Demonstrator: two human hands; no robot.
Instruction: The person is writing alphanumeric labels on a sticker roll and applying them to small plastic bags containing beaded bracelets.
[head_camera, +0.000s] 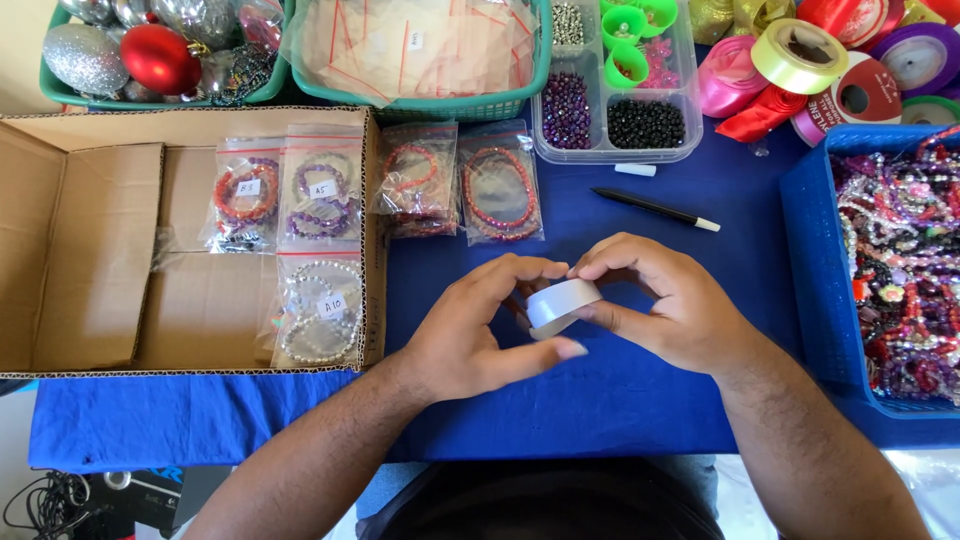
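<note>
Though crowded along every edge, stays bare in the middle: blue tablecloth. At left, an open cardboard box, flaps spread; holds three labelled bracelet bags along its right side, with much of its floor unfilled. At right, a blue basket heaped with loose bead strings. Along the far edge, a green basket of empty clear bags, a clear bead organiser and ribbon spools.

Nearer, both hands meeting over the cloth. Left hand curled, thumb under and fingers over; right hand pinching from the other side. Between them, gripped by both and held just above the cloth, a small white roll, probably tape or stickers.

Judging by the layout, part packed only: two more bracelet bags lying outside the box, just beside its right wall, apparently without labels. Beyond the hands, apart from them, a black pen, untouched.
</note>
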